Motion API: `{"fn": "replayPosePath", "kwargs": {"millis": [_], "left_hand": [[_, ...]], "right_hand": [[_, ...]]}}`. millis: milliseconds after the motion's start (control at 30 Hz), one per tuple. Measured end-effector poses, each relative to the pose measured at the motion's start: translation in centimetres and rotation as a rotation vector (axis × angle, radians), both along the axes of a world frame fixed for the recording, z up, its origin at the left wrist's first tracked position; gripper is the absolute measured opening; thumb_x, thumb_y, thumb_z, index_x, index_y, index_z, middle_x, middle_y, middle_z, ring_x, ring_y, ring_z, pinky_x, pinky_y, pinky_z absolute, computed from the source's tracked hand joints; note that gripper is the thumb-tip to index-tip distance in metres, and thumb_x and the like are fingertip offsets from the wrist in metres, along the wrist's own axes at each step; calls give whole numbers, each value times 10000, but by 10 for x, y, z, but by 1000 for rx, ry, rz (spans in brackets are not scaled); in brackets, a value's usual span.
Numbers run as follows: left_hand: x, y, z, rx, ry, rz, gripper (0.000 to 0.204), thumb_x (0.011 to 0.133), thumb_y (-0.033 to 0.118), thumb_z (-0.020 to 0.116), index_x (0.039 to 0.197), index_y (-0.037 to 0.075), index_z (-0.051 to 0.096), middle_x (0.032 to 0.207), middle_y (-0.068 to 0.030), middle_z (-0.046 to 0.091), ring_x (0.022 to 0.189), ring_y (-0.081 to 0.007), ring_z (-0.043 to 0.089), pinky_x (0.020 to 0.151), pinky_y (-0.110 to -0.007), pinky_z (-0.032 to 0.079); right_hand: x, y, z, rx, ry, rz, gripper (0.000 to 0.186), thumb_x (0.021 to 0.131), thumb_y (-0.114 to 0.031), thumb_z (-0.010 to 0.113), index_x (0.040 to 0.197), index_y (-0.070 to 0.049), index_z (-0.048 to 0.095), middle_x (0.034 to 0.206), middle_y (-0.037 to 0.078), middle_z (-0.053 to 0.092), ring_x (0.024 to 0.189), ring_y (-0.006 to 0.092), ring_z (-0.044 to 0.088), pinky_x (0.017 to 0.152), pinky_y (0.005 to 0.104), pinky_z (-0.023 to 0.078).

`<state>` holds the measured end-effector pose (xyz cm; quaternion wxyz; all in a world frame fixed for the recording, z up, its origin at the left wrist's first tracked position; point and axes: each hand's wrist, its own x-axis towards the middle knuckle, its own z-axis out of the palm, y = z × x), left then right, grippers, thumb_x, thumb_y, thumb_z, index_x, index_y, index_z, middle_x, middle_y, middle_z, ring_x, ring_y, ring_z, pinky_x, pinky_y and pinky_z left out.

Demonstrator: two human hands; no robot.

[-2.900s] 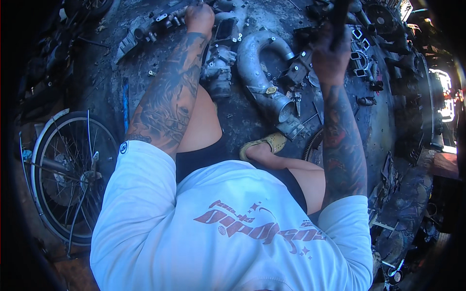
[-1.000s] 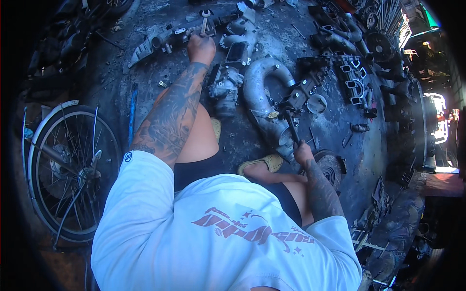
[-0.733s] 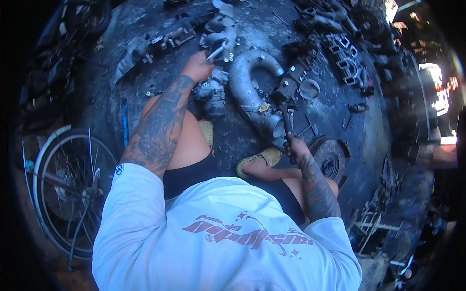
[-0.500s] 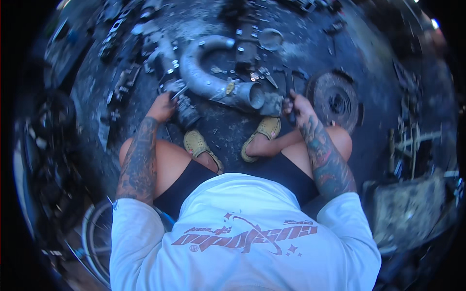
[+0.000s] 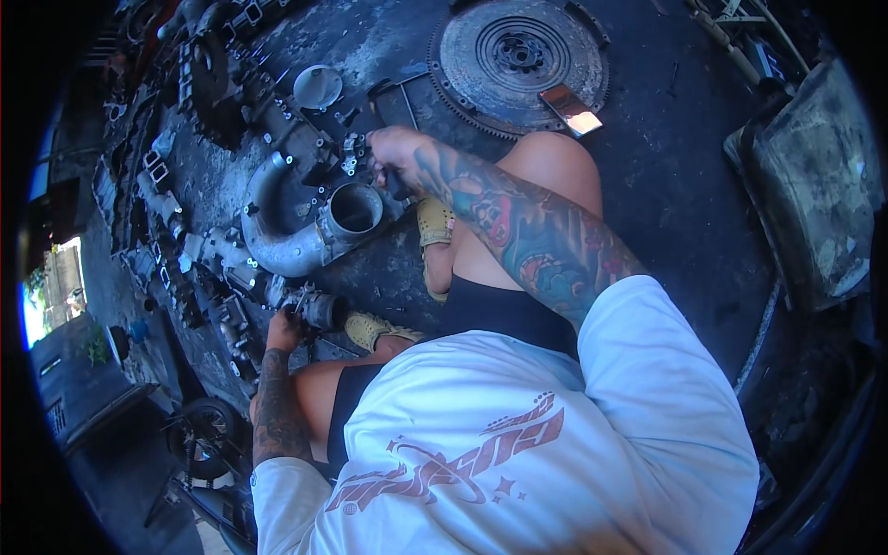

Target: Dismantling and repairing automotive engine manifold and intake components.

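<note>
Beside a metal cylindrical part (image 5: 319, 310) at lower left, my left hand (image 5: 285, 328) is closed; whatever sits in its fingers is too small and dark to make out. My right hand (image 5: 396, 153) grips the dark handle of a hammer (image 5: 396, 187), reaching forward beyond my right foot. Between the hands lies a large curved grey metal pipe (image 5: 282, 250), its round open mouth facing up toward me. A small silver metal piece (image 5: 352, 153) lies just left of my right hand.
A toothed flywheel (image 5: 481, 69) lies ahead, with a phone (image 5: 572, 111) at its near edge. A round disc (image 5: 317, 86) and many engine parts (image 5: 222, 250) cover the floor ahead and left. A worn flat panel (image 5: 819, 194) stands at right. A wheel (image 5: 208, 430) is at lower left.
The view has swung right, so the pipe and both hands appear farther left. The light rod seen by my left hand earlier no longer shows clearly. My right hand still holds the hammer.
</note>
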<state>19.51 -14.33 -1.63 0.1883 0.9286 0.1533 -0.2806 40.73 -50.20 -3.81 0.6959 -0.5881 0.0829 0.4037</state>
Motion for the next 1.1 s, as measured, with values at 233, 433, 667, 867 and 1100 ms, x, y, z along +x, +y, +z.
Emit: {"fn": "replayPosePath", "kwargs": {"millis": [233,433,667,867,1100], "left_hand": [[16,-19,13,156,106,-157,247,769,161,591,940,-18,596,796,-223,628,766,-381,612,681,-422,478],[47,-26,13,-17,75,107,217,793,119,535,949,-18,597,814,-235,620,772,-389,604,670,-432,469],[43,0,4,146,-39,-64,225,782,135,555,932,-18,625,863,-258,614,846,-397,589,719,-432,459],[31,42,-12,221,33,53,257,750,151,579,894,-55,634,903,-269,611,870,-396,598,738,-423,468],[16,80,-22,184,-83,45,246,742,130,580,890,-59,632,857,-282,611,836,-401,607,713,-417,476]], "right_hand": [[-44,18,-56,-522,-984,726,159,786,-192,552,685,-101,634,676,57,613,631,192,600,544,329,473],[-104,65,-100,-397,-1068,759,160,705,-180,614,572,-93,596,560,42,567,556,203,580,468,367,451],[-119,52,-11,-664,-477,6,301,915,-259,453,944,35,512,822,230,612,805,405,600,674,413,474],[-137,79,20,-631,-670,-598,267,907,-239,441,944,25,435,802,291,586,758,451,583,668,492,462],[-150,68,-14,-855,-396,-409,318,894,-286,485,897,29,535,856,266,598,819,410,600,712,433,464]]}}
